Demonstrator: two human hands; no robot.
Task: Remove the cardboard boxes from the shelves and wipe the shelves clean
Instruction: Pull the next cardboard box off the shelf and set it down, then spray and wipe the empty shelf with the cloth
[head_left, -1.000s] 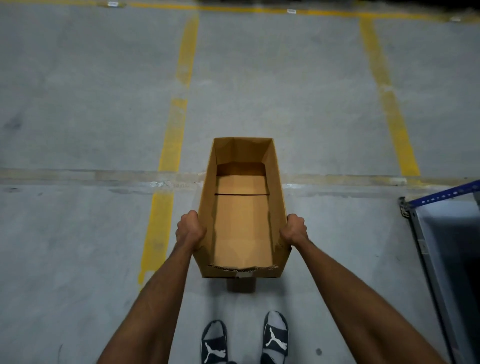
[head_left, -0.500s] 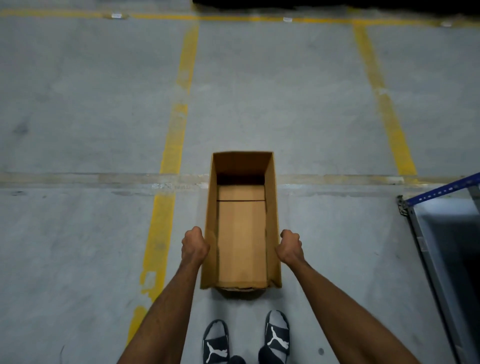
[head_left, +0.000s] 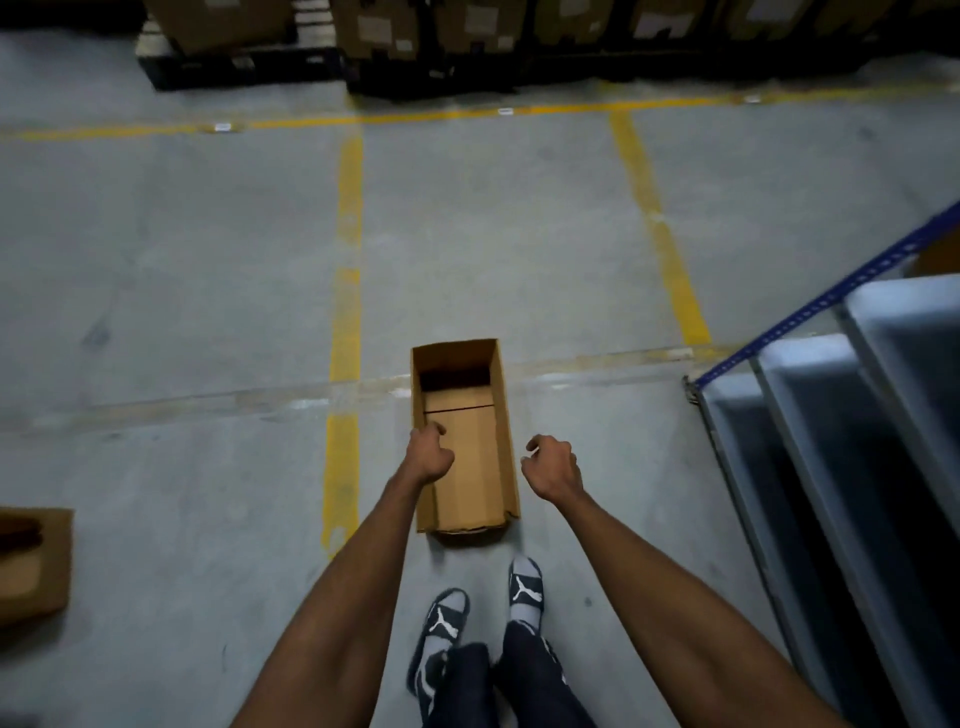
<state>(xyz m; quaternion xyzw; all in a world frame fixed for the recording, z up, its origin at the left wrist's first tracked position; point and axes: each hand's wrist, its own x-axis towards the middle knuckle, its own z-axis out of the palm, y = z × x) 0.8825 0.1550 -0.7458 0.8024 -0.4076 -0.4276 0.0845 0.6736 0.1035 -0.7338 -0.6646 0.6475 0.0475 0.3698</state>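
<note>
Your left hand (head_left: 430, 457) and right hand (head_left: 553, 466) hang loosely curled, each grip empty, flanking the open cardboard box (head_left: 467, 441) at centre frame on the floor (head_left: 208, 312).

Dim, flat overhead lighting, no glare. Soft short shadow under near end of cardboard box (head_left: 464, 436). Upper edge of frame nearly black. Motion blur throughout, strongest lower left; wide-angle bending along right edge.

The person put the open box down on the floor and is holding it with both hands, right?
Not quite. The box is open and sits on the floor, but the hands are not holding it. In the head view the left hand and the right hand hang over it with loosely curled fingers, gripping nothing.
</note>
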